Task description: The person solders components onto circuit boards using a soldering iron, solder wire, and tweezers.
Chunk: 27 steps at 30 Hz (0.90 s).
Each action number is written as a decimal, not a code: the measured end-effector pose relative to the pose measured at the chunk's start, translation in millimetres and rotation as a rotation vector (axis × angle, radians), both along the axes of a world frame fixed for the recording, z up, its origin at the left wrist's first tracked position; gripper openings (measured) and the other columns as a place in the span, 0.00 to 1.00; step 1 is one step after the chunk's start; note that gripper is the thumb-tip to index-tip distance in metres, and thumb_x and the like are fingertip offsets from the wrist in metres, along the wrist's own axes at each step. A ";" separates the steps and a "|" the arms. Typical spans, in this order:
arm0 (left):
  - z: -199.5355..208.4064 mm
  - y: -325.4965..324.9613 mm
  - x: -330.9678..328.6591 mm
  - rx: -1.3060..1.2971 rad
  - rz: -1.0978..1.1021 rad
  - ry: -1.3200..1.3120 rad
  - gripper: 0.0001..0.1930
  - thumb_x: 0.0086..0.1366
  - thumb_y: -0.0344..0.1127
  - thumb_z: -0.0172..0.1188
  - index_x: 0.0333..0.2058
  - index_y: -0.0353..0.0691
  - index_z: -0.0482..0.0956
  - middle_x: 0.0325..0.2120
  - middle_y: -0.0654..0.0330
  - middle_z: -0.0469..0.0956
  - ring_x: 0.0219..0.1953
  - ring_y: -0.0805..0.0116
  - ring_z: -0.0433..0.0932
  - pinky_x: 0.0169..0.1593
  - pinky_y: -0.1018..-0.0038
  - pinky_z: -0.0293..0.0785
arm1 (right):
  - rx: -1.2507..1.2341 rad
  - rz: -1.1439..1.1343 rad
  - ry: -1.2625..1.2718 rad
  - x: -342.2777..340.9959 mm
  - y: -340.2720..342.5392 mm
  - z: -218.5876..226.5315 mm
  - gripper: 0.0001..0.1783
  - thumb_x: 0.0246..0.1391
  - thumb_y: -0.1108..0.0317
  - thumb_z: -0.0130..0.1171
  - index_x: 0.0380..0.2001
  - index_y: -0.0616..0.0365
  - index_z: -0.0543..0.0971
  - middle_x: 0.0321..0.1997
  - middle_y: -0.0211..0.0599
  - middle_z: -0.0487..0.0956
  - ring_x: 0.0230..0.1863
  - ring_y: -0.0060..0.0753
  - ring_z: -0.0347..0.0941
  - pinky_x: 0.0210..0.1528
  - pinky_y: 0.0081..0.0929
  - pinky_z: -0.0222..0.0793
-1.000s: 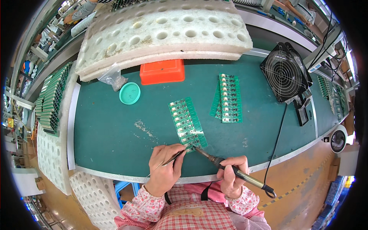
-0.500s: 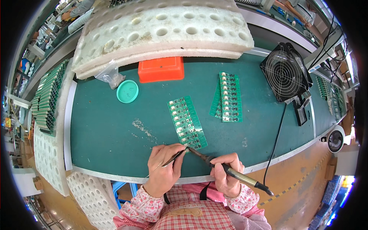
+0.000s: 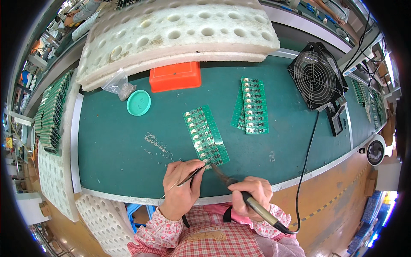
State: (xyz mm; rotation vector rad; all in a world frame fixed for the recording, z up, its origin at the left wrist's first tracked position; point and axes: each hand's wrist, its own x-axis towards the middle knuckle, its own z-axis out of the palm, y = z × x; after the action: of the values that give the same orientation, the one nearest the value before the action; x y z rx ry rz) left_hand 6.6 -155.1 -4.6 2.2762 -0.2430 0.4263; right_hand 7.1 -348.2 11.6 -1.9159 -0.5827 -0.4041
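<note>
A green circuit board panel (image 3: 198,128) with rows of small white and black parts lies slanted on the green mat. At its near end, my left hand (image 3: 176,192) is closed on dark tweezers (image 3: 191,175), fingertips against the board's lower edge. A thin silvery wire (image 3: 174,186) also runs by this hand. My right hand (image 3: 252,192) grips a soldering iron (image 3: 262,210) by its handle. The iron's tip points at the board's near end beside the left fingertips; whether it touches cannot be made out.
Two overlapping board panels (image 3: 255,107) lie to the right. Behind them stand a black fan (image 3: 317,77), an orange box (image 3: 175,78), a teal lid (image 3: 139,103), a plastic bag (image 3: 120,87) and a white foam block (image 3: 171,47). Small whitish bits (image 3: 156,143) are scattered left. The iron's cord (image 3: 305,171) crosses the right side.
The soldering iron has tilted, its cord end swinging down towards me and its tip shifting slightly right. My left hand keeps its place at the board. The whole view has shifted a little.
</note>
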 end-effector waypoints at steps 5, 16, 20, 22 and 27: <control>0.7 -0.3 0.0 0.030 -0.004 -0.002 0.09 0.56 0.20 0.67 0.37 0.35 0.83 0.37 0.57 0.84 0.37 0.56 0.79 0.42 0.67 0.75 | 0.072 -0.193 0.008 -13.2 -12.1 -15.4 0.04 0.58 0.76 0.53 0.35 0.65 0.74 0.16 0.31 0.74 0.14 0.22 0.72 0.17 0.20 0.67; -1.2 -1.5 -0.4 0.038 0.017 -0.012 0.09 0.57 0.19 0.65 0.37 0.35 0.83 0.37 0.57 0.84 0.39 0.57 0.79 0.42 0.67 0.75 | 0.166 -0.074 0.255 -14.3 -8.0 -11.1 0.07 0.52 0.76 0.63 0.35 0.60 0.77 0.22 0.34 0.78 0.15 0.31 0.72 0.20 0.27 0.67; 0.4 -1.9 -0.3 0.032 0.012 -0.018 0.09 0.56 0.19 0.66 0.36 0.35 0.83 0.37 0.57 0.84 0.39 0.57 0.80 0.42 0.68 0.75 | 0.086 -0.022 0.250 -4.2 -6.7 -2.3 0.03 0.57 0.76 0.53 0.34 0.64 0.74 0.13 0.31 0.75 0.14 0.22 0.73 0.19 0.22 0.68; -0.8 -1.0 0.7 0.033 0.011 -0.012 0.09 0.56 0.19 0.66 0.36 0.35 0.83 0.37 0.57 0.84 0.39 0.57 0.80 0.42 0.68 0.75 | 0.089 -0.025 0.259 -1.0 -3.8 -4.9 0.03 0.57 0.76 0.53 0.34 0.64 0.74 0.13 0.31 0.75 0.14 0.22 0.73 0.19 0.22 0.68; -1.3 0.1 0.9 0.031 0.009 -0.010 0.09 0.56 0.19 0.66 0.36 0.35 0.83 0.37 0.57 0.84 0.38 0.57 0.80 0.42 0.67 0.75 | 0.125 -0.059 0.312 -1.4 1.7 -5.1 0.06 0.53 0.77 0.63 0.34 0.59 0.77 0.22 0.34 0.80 0.16 0.28 0.74 0.21 0.25 0.69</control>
State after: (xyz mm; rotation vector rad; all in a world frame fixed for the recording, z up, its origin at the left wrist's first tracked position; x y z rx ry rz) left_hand 7.5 -155.1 -5.8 2.3072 -0.2456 0.4414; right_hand 5.6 -346.5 6.5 -1.8315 -0.2895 -0.1682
